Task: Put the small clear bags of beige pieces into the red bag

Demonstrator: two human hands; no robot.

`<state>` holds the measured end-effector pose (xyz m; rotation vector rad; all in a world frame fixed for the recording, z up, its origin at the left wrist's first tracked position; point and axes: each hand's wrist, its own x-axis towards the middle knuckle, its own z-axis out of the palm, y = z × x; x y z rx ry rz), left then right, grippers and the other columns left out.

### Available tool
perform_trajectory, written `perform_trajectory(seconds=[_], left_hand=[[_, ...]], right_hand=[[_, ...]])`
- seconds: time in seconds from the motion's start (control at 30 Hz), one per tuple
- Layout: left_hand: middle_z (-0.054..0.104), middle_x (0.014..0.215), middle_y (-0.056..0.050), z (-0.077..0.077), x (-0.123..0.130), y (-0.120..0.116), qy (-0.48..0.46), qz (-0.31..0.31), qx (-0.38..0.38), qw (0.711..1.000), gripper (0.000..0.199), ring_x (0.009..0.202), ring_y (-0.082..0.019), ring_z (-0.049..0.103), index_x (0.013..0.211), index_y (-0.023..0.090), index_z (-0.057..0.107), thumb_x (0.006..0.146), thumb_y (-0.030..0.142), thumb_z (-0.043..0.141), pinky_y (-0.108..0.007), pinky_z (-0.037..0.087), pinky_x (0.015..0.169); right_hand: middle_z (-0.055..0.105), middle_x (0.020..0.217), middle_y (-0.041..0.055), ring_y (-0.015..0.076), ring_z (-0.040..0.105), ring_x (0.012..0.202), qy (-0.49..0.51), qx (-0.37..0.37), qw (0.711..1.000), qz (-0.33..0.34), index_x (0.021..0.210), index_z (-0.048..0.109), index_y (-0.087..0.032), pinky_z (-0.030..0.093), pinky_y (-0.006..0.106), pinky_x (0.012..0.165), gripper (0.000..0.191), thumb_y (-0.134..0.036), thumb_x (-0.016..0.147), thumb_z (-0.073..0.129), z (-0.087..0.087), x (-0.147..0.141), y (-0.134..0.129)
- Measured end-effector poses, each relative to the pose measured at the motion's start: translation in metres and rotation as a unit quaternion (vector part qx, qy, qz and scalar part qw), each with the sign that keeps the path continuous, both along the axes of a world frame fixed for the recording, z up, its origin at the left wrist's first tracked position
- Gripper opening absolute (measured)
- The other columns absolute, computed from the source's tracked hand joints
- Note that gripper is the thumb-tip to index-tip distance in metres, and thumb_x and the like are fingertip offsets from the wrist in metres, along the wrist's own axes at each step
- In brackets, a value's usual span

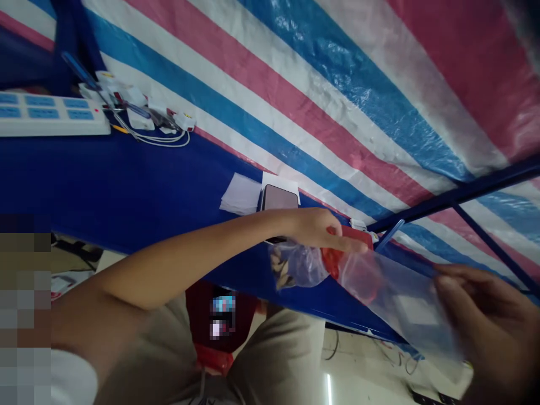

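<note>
A clear plastic bag (407,289) stretches between my two hands over the front of the blue table. My left hand (323,228) reaches across from the left, its fingers closed on the bag near some red material (331,259). Below that hand, a clear bulging part of plastic holds brown pieces (282,269), too blurred to name. At the right, my right hand (485,315) pinches the far end of the clear bag. A small white label or patch shows on the plastic. Behind my left hand lies a red object (358,235), partly covered.
A phone (280,198) and white papers (240,194) lie on the blue table (139,191). A power strip (50,115) and chargers with cables (143,115) sit at the back left. Striped sheeting hangs behind; a blue metal frame (464,188) crosses at right.
</note>
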<state>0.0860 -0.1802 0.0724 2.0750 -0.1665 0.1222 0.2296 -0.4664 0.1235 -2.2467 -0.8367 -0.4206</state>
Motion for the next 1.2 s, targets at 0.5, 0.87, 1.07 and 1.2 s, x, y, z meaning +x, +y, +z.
perform_trajectory(seconds=[0.5,0.87,1.07,1.2], left_hand=[[0.037,0.052,0.004,-0.036,-0.074,0.009,0.034,0.125,-0.161,0.978,0.049,0.048,-0.008,0.029,0.081,0.015,0.077,0.089,0.061,0.061,-0.027,0.019,0.05],[0.042,0.053,0.002,-0.058,-0.112,0.024,0.1,0.335,-0.174,0.921,0.047,0.048,-0.009,0.036,0.075,0.016,0.072,0.086,0.061,0.062,-0.024,0.027,0.048],[0.037,0.052,0.005,-0.055,-0.16,0.079,0.084,0.529,-0.194,0.822,0.041,0.051,-0.007,0.033,0.088,0.015,0.072,0.084,0.055,0.066,-0.022,0.027,0.051],[0.038,0.051,0.005,-0.076,-0.18,0.133,0.084,0.56,-0.154,0.81,0.047,0.05,-0.006,0.033,0.095,0.015,0.069,0.087,0.06,0.061,-0.021,0.025,0.051]], right_hand=[[0.065,0.071,-0.0015,0.0122,0.055,0.054,0.265,0.063,0.939,0.212,0.118,0.067,-0.022,0.044,0.023,0.05,0.047,-0.053,0.083,0.074,-0.011,-0.027,0.101],[0.058,0.059,-0.0029,0.0115,0.049,0.05,0.215,0.099,0.95,0.202,0.089,0.067,-0.018,0.038,0.023,0.047,0.04,-0.058,0.088,0.064,-0.09,-0.046,0.15],[0.064,0.069,-0.0007,0.0099,0.05,0.043,0.244,0.119,0.946,0.178,0.096,0.067,-0.017,0.038,0.023,0.042,0.048,-0.064,0.09,0.059,-0.1,-0.046,0.141],[0.061,0.068,-0.0024,0.0083,0.049,0.042,0.296,0.14,0.93,0.169,0.093,0.066,-0.017,0.035,0.022,0.039,0.048,-0.064,0.09,0.059,-0.119,-0.047,0.119]])
